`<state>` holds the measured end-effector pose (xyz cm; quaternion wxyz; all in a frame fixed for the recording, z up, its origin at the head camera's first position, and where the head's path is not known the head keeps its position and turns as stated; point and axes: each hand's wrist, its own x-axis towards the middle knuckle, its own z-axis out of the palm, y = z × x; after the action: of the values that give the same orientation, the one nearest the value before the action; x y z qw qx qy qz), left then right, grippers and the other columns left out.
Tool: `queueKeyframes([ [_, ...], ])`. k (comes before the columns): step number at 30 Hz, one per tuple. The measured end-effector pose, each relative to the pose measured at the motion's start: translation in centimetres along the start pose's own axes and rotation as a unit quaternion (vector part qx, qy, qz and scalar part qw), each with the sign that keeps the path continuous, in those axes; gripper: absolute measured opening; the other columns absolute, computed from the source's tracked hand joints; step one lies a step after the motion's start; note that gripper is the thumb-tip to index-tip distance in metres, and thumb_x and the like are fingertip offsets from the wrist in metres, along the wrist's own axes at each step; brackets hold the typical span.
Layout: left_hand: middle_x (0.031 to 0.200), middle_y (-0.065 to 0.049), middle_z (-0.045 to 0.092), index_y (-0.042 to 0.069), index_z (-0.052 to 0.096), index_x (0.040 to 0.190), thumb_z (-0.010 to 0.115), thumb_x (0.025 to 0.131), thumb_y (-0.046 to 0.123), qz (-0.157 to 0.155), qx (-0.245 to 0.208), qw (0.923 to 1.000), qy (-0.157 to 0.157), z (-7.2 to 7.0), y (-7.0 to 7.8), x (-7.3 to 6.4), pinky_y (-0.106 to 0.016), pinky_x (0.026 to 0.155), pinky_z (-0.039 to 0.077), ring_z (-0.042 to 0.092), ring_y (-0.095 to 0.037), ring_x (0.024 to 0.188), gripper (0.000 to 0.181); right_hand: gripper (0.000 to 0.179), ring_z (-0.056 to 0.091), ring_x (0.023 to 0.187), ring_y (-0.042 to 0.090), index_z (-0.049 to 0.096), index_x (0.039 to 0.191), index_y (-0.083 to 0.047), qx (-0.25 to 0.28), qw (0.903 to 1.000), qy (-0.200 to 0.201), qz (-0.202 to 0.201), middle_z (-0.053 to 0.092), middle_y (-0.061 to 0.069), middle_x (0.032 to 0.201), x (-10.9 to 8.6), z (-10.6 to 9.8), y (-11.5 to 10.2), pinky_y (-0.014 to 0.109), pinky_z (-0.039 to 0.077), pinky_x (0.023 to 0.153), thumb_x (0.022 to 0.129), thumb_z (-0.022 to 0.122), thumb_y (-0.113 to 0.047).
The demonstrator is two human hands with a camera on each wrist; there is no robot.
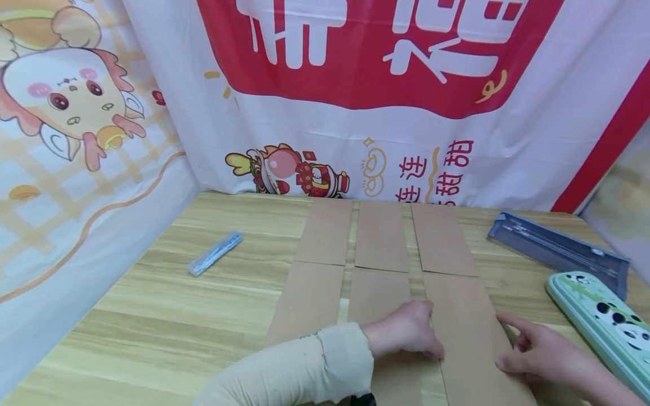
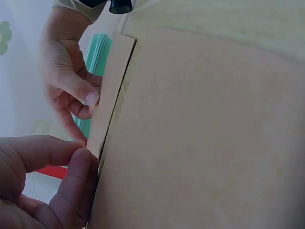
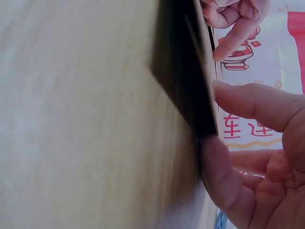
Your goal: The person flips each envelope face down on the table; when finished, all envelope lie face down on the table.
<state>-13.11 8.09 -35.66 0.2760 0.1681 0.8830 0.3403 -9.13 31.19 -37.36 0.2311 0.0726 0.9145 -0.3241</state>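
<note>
Brown cardboard sheets lie on the table in three columns, two deep. At the front of the right column, a cardboard sheet (image 1: 464, 332) is between both hands. My left hand (image 1: 406, 330) pinches its left edge with thumb and fingertips. My right hand (image 1: 543, 352) holds the right edge between thumb and fingers, and in the right wrist view that edge (image 3: 208, 90) stands raised off the table. The front middle sheet (image 1: 381, 293) lies partly under my left forearm. In the left wrist view, my left hand (image 2: 43, 181) is close in, with my right hand (image 2: 69, 81) beyond.
A green panda-print pencil case (image 1: 604, 316) and a dark blue mesh zip pouch (image 1: 553, 245) lie at the right. A small clear-blue packet (image 1: 215, 254) is on the left of the wooden table (image 1: 152, 316). Printed cloth (image 1: 315, 124) hangs behind.
</note>
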Motion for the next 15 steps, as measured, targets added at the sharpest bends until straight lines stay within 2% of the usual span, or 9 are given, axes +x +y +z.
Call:
queueKeyframes([
  [5,0.056,0.001,0.061,0.008,0.048,0.128,0.079,0.067,0.008,-0.013,-0.015,0.9998,-0.002,-0.1,0.1,0.0,-0.017,0.067,0.046,0.058,-0.012,0.050,0.068,0.099,0.052,0.057,0.017,0.029,0.140,0.006,-0.021,0.9996,0.019,0.009,0.051,0.003,0.070,0.3,0.4,0.3,0.027,0.042,0.050,0.066,0.080,-0.035],
  [8,0.056,0.001,0.061,0.008,0.045,0.133,0.078,0.068,0.008,-0.007,-0.025,0.9996,0.000,-0.2,0.0,-0.3,-0.016,0.070,0.046,0.058,-0.011,0.050,0.073,0.100,0.052,0.057,0.017,0.028,0.140,0.006,-0.024,0.9995,0.020,0.009,0.051,0.004,0.071,0.4,0.4,0.3,0.027,0.042,0.050,0.066,0.080,-0.036],
  [11,0.059,0.004,0.061,0.009,0.038,0.140,0.076,0.070,0.007,0.025,-0.058,0.9980,0.004,-0.8,-0.3,-0.9,-0.017,0.064,0.047,0.056,-0.009,0.052,0.080,0.098,0.052,0.060,0.017,0.025,0.141,0.006,-0.024,0.9995,0.018,0.000,0.053,0.003,0.072,0.1,0.2,0.0,0.028,0.042,0.052,0.070,0.077,-0.037],
  [13,0.063,0.005,0.060,0.009,0.033,0.143,0.074,0.072,0.005,0.064,-0.088,0.9940,0.007,-1.5,-0.7,-1.6,-0.017,0.061,0.047,0.055,-0.008,0.055,0.082,0.094,0.052,0.064,0.017,0.023,0.141,0.007,-0.029,0.9991,0.023,-0.023,0.054,0.003,0.075,-0.5,-0.2,-0.5,0.028,0.043,0.054,0.075,0.074,-0.037],
  [15,0.069,0.006,0.059,0.007,0.032,0.143,0.072,0.075,0.004,0.113,-0.117,0.9866,0.010,-2.7,-1.2,-2.3,-0.017,0.058,0.048,0.055,-0.005,0.059,0.079,0.089,0.051,0.067,0.015,0.023,0.142,0.007,-0.039,0.9974,0.038,-0.047,0.055,0.002,0.078,-1.1,-0.6,-1.2,0.026,0.043,0.055,0.080,0.070,-0.036],
])
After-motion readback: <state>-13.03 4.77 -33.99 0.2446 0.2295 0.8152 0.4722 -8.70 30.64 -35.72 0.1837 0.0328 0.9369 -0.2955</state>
